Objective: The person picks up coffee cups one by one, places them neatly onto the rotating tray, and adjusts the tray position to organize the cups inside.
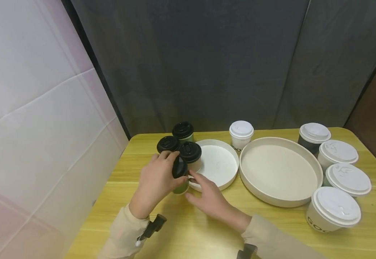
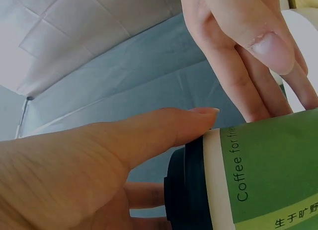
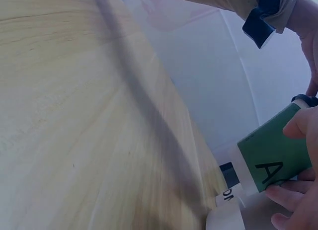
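Note:
My left hand [image 1: 157,176] grips a green paper coffee cup [image 2: 273,175] by its black lid [image 1: 179,167], thumb on one side and fingers on the other. The cup is tilted over the table, at the near left rim of a small white round tray [image 1: 218,162]. Beside its lower part is my right hand [image 1: 209,196], fingers extended towards the cup; its thumb appears apart from the cup in the left wrist view. Close behind stand more black-lidded cups: one [image 1: 191,153] at the tray's left side, one [image 1: 168,144] left of it and another [image 1: 182,131] farther back.
A larger cream round tray [image 1: 280,171] lies right of the white tray. Behind, between them, stands a white-lidded cup [image 1: 241,135]. Several white-lidded cups, the nearest [image 1: 334,210] among them, line the right side. A dark partition [image 1: 207,64] and white wall [image 1: 45,118] bound the wooden table [image 1: 188,233].

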